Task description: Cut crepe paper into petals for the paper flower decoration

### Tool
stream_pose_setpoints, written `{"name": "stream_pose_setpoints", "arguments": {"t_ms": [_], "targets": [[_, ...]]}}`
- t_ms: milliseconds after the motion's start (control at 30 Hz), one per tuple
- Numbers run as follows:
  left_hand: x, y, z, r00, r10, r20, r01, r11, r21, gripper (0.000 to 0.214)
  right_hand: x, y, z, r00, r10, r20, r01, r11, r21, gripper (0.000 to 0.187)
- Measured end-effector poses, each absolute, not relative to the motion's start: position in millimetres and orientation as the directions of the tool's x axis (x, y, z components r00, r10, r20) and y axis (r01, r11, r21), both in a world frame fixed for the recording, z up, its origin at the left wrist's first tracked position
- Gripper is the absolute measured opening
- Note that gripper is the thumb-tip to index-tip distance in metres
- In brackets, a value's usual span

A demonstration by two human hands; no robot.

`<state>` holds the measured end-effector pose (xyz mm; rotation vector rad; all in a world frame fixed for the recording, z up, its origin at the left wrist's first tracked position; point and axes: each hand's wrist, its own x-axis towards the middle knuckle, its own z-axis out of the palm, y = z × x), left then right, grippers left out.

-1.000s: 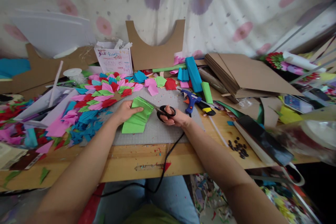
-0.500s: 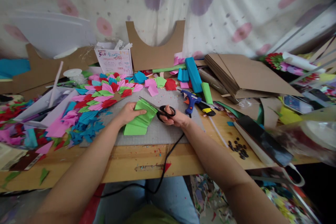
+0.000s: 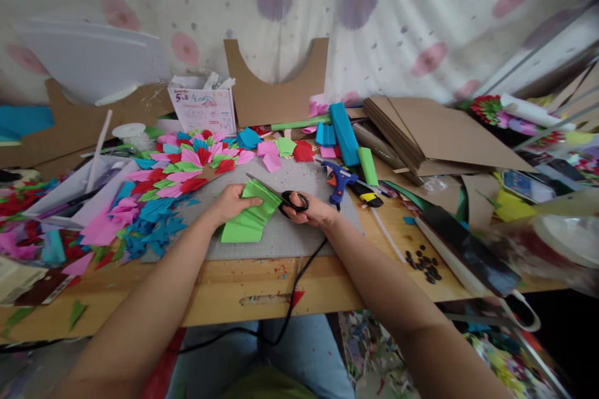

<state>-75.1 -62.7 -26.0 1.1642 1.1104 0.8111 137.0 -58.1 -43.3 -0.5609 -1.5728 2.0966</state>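
Note:
My left hand (image 3: 233,204) pinches a piece of green crepe paper (image 3: 248,221) by its upper left part, thumb on top. The paper hangs toward me, creased, above a grey cutting mat (image 3: 299,240). My right hand (image 3: 311,209) has its fingers in the black handles of a pair of scissors (image 3: 294,201). Their blades point up and left, lying across the top edge of the green paper. How far the blades are parted is hard to make out. To the right of the scissors lies a blue glue gun (image 3: 342,184).
Colourful paper petals (image 3: 187,165) cover the mat's left side, beside a white box (image 3: 84,193) of tools. A yellow-black cutter (image 3: 367,194), a blue crepe roll (image 3: 345,134), stacked cardboard (image 3: 444,131) and dark round pieces (image 3: 423,264) lie right. A black cord (image 3: 299,280) crosses the table edge.
The scissor blades look closer together than before, with only one blade line now showing past the paper's top edge. Both hands stay almost in place.

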Motion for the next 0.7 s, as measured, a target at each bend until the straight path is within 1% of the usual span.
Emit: {"name": "stream_pose_setpoints", "arguments": {"t_ms": [100, 233, 300, 367, 433, 500, 567, 600, 633, 667, 700], "targets": [[-76.5, -62.8, -26.9, 0.284, 0.928, -0.24, 0.058, 0.233, 0.971, 0.034, 136.7, -58.8, -42.9, -0.821, 0.569, -0.05, -0.125, -0.264, -0.957, 0.06], [-76.5, -63.5, -27.5, 0.291, 0.925, -0.243, 0.056, 0.237, 0.97, 0.033, 135.8, -60.6, -37.8, -0.852, 0.523, 0.003, -0.146, -0.233, -0.961, 0.066], [-76.0, -63.6, -25.8, 0.243, 0.938, -0.247, 0.032, 0.247, 0.969, 0.034, 137.4, -61.5, -34.0, -0.854, 0.52, 0.037, -0.164, -0.202, -0.965, 0.067], [-76.3, -62.4, -23.4, 0.1, 0.972, -0.211, -0.045, 0.217, 0.975, 0.036, 140.7, -62.4, -30.1, -0.823, 0.563, 0.07, -0.201, -0.173, -0.964, 0.066], [-78.7, -59.6, -21.4, -0.116, 0.985, -0.13, -0.158, 0.111, 0.981, 0.037, 145.0, -63.1, -26.4, -0.754, 0.652, 0.079, -0.233, -0.152, -0.961, 0.065], [-82.6, -56.3, -20.2, -0.293, 0.954, -0.07, -0.266, -0.011, 0.964, 0.037, 149.0, -63.1, -24.0, -0.646, 0.762, 0.04, -0.207, -0.124, -0.97, 0.061], [-86.7, -54.0, -19.5, -0.36, 0.93, -0.068, -0.356, -0.069, 0.932, 0.035, 151.5, -62.4, -23.1, -0.494, 0.869, -0.02, -0.091, -0.075, -0.993, 0.055], [-88.2, -53.6, -19.2, -0.366, 0.927, -0.081, -0.393, -0.075, 0.916, 0.034, 152.2, -62.1, -23.1, -0.411, 0.911, -0.044, 0.006, -0.045, -0.999, 0.052], [-89.2, -53.8, -18.7, -0.361, 0.927, -0.099, -0.422, -0.067, 0.904, 0.033, 152.4, -61.8, -23.2, -0.329, 0.942, -0.059, 0.137, -0.014, -0.991, 0.049], [-89.6, -54.5, -18.1, -0.354, 0.928, -0.115, -0.44, -0.056, 0.896, 0.033, 152.3, -61.9, -23.1, -0.25, 0.966, -0.063, 0.297, 0.015, -0.955, 0.046], [-89.5, -55.6, -17.4, -0.344, 0.93, -0.129, -0.451, -0.043, 0.892, 0.032, 151.9, -62.3, -22.7, -0.177, 0.983, -0.058, 0.472, 0.033, -0.881, 0.043]]}}
